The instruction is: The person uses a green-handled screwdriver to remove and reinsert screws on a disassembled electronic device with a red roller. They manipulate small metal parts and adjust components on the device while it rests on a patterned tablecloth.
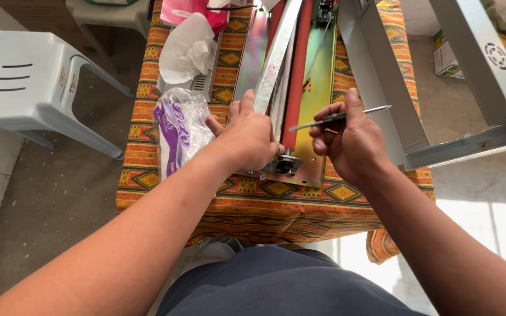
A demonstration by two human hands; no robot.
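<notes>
Long metal roller assembly [308,88] lying lengthwise on the worktop [346,193], red roller [297,82] running down its middle, greenish-gold plate beneath. Near end fitted with a small round metal part [286,164], just under the left hand [252,137]. Left-hand fingers [247,102] curled down over that near end, touching a silvery strip [273,58] slanting up the assembly. Right hand [349,140] just beside, fingers pinched shut around a thin metal tool [341,116], tip pointing right and slightly up, above the plate's edge. Left of the left hand, touching the thumb side: clear plastic pack with purple print [181,131]. Farther back, crumpled white tissue [188,50]. Orange patterned cloth covering the worktop. Grey metal frame [393,88] to the right, partly over the worktop's edge. Pale plastic chair [36,76] well apart on the left, on the concrete floor.
</notes>
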